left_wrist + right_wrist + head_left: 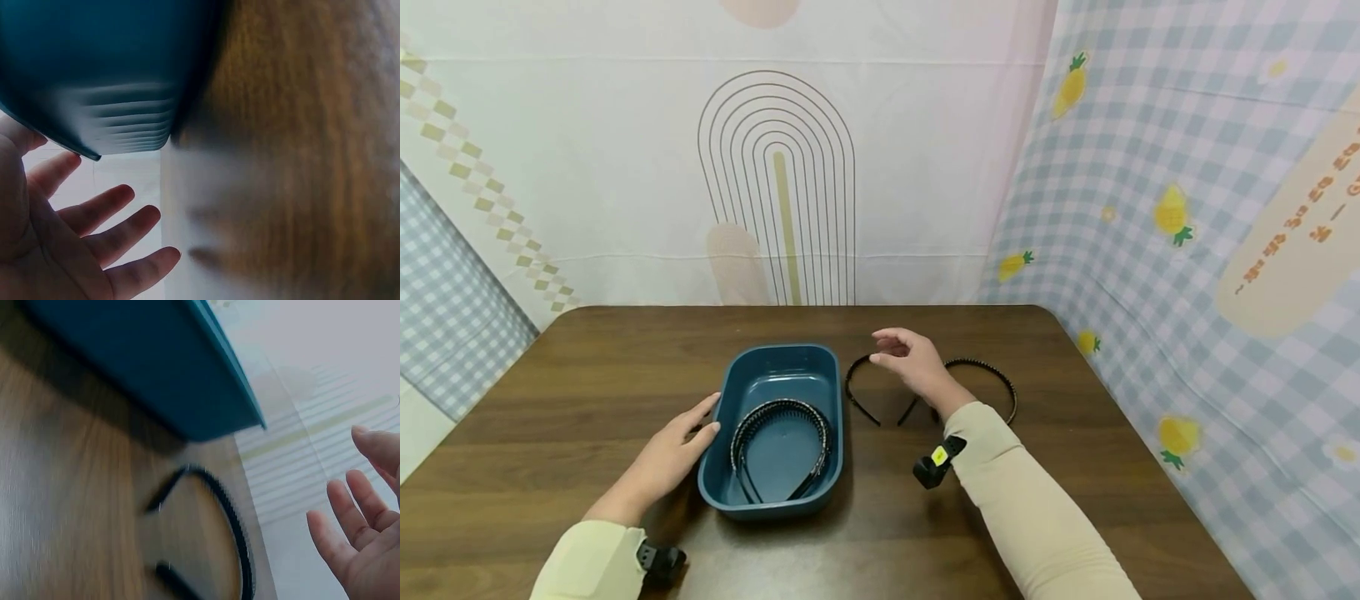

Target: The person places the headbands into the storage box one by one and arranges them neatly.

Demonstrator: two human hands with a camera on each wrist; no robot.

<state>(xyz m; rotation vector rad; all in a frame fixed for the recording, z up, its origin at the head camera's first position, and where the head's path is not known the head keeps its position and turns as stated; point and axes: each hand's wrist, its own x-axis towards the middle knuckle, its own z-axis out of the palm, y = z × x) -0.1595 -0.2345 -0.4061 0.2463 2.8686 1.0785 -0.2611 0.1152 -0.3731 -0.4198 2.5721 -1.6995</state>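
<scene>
A blue plastic basin [775,358] stands on the table, with several dark toothed headbands [786,406] lying stacked inside it. My left hand [664,457] rests at the basin's left rim, fingers spread and the fingertips right at the edge, as the left wrist view also shows. To the right of the basin my right hand [913,364] hovers above a black headband [851,385], holding nothing, its fingers loosely bent. In the right wrist view this black headband [240,540] lies on the wood below the hand. Another beaded headband [1011,387] lies farther right, partly hidden behind the right wrist.
The brown wooden table [625,350] ends at a white patterned cloth [910,167] behind and a blue checked cloth [1150,275] along the right. Each wrist wears a small black camera [932,473].
</scene>
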